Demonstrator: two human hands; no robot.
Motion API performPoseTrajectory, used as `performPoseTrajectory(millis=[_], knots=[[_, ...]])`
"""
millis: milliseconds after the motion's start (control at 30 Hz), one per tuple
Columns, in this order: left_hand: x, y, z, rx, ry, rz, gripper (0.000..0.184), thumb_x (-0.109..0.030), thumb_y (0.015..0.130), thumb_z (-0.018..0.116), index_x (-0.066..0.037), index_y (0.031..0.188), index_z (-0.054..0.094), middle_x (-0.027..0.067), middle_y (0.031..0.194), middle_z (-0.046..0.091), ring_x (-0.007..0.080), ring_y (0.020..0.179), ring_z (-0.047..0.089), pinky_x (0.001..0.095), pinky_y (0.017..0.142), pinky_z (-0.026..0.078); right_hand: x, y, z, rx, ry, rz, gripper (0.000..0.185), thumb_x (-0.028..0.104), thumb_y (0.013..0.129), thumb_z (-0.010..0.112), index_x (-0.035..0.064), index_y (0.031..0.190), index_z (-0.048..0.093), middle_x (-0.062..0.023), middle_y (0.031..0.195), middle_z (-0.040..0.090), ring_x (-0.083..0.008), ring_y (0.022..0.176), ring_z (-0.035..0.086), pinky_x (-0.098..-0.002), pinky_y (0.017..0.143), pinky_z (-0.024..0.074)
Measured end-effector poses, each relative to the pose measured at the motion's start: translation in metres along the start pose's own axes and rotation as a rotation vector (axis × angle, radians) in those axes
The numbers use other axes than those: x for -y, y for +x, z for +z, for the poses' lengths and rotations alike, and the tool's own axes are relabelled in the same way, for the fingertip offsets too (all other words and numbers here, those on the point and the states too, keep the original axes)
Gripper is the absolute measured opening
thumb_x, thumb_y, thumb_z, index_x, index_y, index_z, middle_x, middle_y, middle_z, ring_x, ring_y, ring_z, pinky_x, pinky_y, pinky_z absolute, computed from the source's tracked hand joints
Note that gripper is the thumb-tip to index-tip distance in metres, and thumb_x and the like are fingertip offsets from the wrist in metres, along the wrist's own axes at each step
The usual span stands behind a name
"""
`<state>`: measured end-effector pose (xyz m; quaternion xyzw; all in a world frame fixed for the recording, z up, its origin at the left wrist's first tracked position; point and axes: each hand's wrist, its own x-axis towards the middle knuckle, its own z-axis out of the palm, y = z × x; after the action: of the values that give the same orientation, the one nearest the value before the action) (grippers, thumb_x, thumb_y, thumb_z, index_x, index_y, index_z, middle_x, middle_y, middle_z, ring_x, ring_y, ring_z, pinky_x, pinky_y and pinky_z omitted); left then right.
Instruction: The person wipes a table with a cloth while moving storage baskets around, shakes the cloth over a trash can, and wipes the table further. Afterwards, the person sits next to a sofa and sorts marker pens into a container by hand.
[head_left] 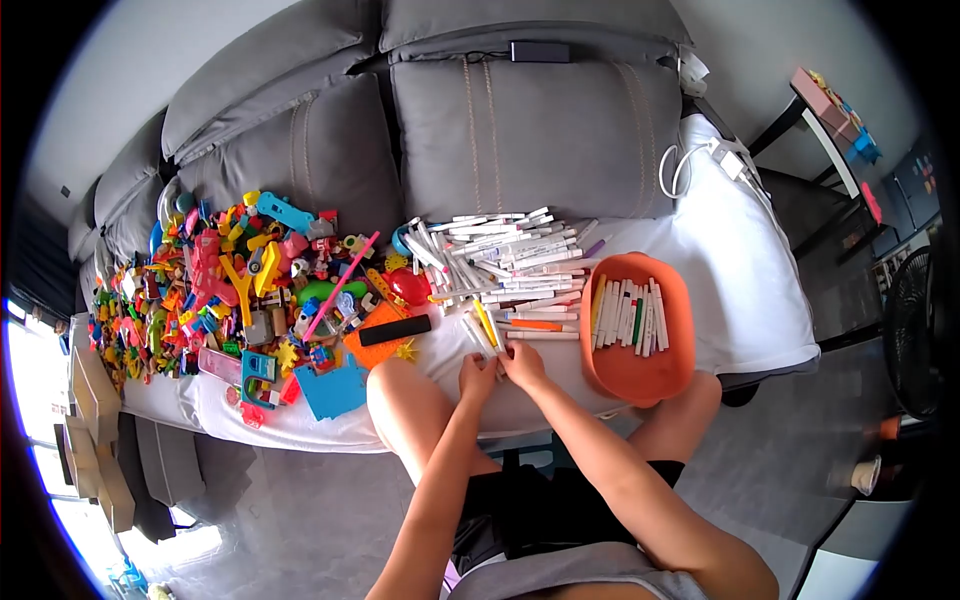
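Side by side at the sofa's front edge, my left hand (478, 379) and my right hand (523, 365) are closed around the lower ends of a few marker pens (484, 326), mostly white and one yellow. Just beyond them lies a large loose pile of white markers (515, 262), with an orange one (537, 325) near its front. To the right of my hands stands an orange plastic basket (681, 310). Several markers (625, 318) lie in a row inside it. My fingers partly cover the held pens.
A big heap of mixed toys (225, 280) spreads over the left of the sofa. A black bar (395, 330) and a blue sheet (333, 387) lie in front of it. Grey cushions (540, 135) line the back. White cables (690, 165) lie at the right.
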<state>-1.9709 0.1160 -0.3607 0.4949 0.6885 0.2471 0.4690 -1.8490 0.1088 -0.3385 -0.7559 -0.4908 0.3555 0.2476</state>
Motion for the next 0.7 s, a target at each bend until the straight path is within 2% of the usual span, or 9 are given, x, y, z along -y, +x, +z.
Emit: performPoseTrajectory(millis=[100,167,267,400,500,533,600,633,700], knots=[[-0.006,0.001,0.005,-0.078,-0.168,-0.006,0.034,-0.033,0.081,0.065,0.001,0.08,0.061,0.0103,0.07,0.062,0.0195,0.064,0.059,0.034,0.06,0.046,-0.012,-0.01,-0.009,-0.057,0.077,-0.095,0.026,0.025,0.078,0.066,0.0,0.086,0.066,-0.0165,0.078,0.066,-0.0311,0.072,0.065,-0.0381,0.066,0.0502],[-0.005,-0.001,0.001,-0.202,-0.11,0.108,0.031,-0.029,0.085,0.062,0.001,0.078,0.057,0.0096,0.065,0.059,0.0173,0.06,0.055,0.034,0.057,0.044,-0.019,-0.019,-0.019,-0.119,0.101,-0.192,0.026,0.023,0.082,0.066,-0.0009,0.09,0.066,-0.0153,0.076,0.066,-0.0248,0.065,0.064,-0.0327,0.06,0.0491],[-0.024,-0.005,0.0,-0.3,-0.304,0.202,0.027,-0.02,0.09,0.054,0.0,0.073,0.049,0.0079,0.058,0.052,0.0156,0.052,0.046,0.034,0.051,0.039,0.002,-0.048,-0.057,-0.27,0.296,-0.241,0.022,0.022,0.084,0.063,0.0001,0.087,0.064,-0.0145,0.072,0.064,-0.0286,0.061,0.061,-0.0352,0.058,0.0476],[-0.095,-0.033,0.019,-0.085,-0.229,0.411,0.027,-0.017,0.091,0.056,-0.001,0.072,0.047,0.0024,0.053,0.045,0.0087,0.048,0.04,0.0287,0.044,0.035,-0.01,-0.069,-0.106,-0.489,0.512,-0.226,0.019,0.017,0.088,0.061,-0.0011,0.093,0.063,-0.0086,0.068,0.06,-0.0138,0.056,0.056,-0.026,0.052,0.0441],[-0.128,-0.035,0.077,0.097,-0.104,0.47,0.03,-0.025,0.085,0.063,0.001,0.077,0.051,0.0157,0.058,0.055,0.0266,0.047,0.052,0.0373,0.048,0.041,-0.043,-0.067,-0.139,-0.69,0.527,-0.092,0.024,0.019,0.091,0.058,-0.0036,0.099,0.062,-0.0067,0.073,0.062,-0.0101,0.065,0.056,-0.0242,0.058,0.0447],[-0.161,-0.053,0.082,0.117,0.02,0.558,0.026,-0.025,0.088,0.059,-0.001,0.08,0.057,0.0115,0.06,0.058,0.0192,0.048,0.053,0.0325,0.047,0.04,-0.057,-0.064,-0.148,-0.774,0.443,-0.081,0.025,0.019,0.092,0.057,-0.0041,0.101,0.062,-0.0062,0.076,0.064,-0.0095,0.071,0.057,-0.0243,0.061,0.0455],[-0.178,-0.051,0.117,0.17,0.201,0.623,0.031,-0.033,0.084,0.06,-0.002,0.086,0.06,0.0165,0.067,0.062,0.034,0.06,0.061,0.0417,0.056,0.046,-0.079,-0.057,-0.165,-0.798,0.541,-0.059,0.027,0.02,0.091,0.057,-0.0063,0.098,0.062,-0.0115,0.074,0.065,-0.0162,0.067,0.06,-0.0268,0.062,0.047],[-0.183,-0.048,0.135,0.169,0.223,0.648,0.032,-0.034,0.083,0.06,-0.003,0.087,0.061,0.0168,0.068,0.062,0.0351,0.063,0.061,0.0425,0.058,0.047,-0.071,-0.063,-0.184,-0.701,0.505,0.063,0.028,0.018,0.09,0.057,-0.0079,0.1,0.061,-0.0177,0.083,0.065,-0.0252,0.076,0.063,-0.031,0.072,0.0489],[-0.186,-0.048,0.152,0.171,0.258,0.665,0.03,-0.032,0.083,0.06,-0.003,0.089,0.061,0.0185,0.072,0.063,0.0366,0.068,0.062,0.0435,0.062,0.048,-0.097,-0.049,-0.184,-0.778,0.29,-0.046,0.028,0.017,0.09,0.056,-0.0075,0.104,0.059,-0.0213,0.094,0.063,-0.0308,0.086,0.061,-0.0347,0.079,0.0479]])
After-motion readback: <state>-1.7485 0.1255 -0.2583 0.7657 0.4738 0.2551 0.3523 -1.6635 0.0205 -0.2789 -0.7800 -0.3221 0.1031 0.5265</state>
